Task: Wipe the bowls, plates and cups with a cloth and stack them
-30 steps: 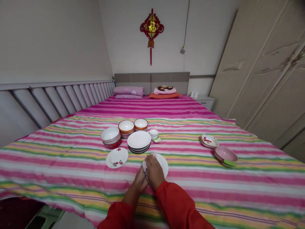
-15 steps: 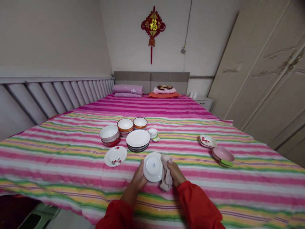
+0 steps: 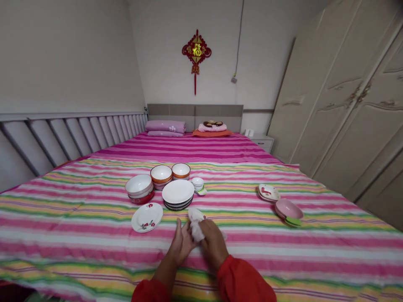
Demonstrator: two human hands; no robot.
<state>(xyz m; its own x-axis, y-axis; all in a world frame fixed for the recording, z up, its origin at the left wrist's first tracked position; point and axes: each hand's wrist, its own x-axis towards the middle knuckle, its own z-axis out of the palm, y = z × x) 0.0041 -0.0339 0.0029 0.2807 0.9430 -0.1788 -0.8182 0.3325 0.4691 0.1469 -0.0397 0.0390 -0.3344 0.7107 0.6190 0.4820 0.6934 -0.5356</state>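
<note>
In front of me a small white plate [image 3: 194,214] with a red flower mark is tilted, and most of it is hidden behind my right hand and a cloth. My left hand [image 3: 181,245] holds the plate's near left side, thumb pointing up. My right hand [image 3: 214,241] grips a pale crumpled cloth [image 3: 197,231] and presses it against the plate's face. Just left of my hands lie flowered white plates [image 3: 147,217]. Beyond them stands a stack of plates [image 3: 178,191], the top one plain white and darker ones beneath.
Behind sit stacked bowls [image 3: 138,185], orange-rimmed bowls [image 3: 161,173] and small white dishes [image 3: 197,183]. To the right are a patterned dish [image 3: 268,192] and a pink bowl [image 3: 289,208] with a green piece. Everything rests on a striped bedspread [image 3: 78,235]; a railing [image 3: 75,130] runs along the left.
The plate has turned from its underside to its flowered face. My right hand and the cloth moved left across it. The view tilted up and shifted slightly right.
</note>
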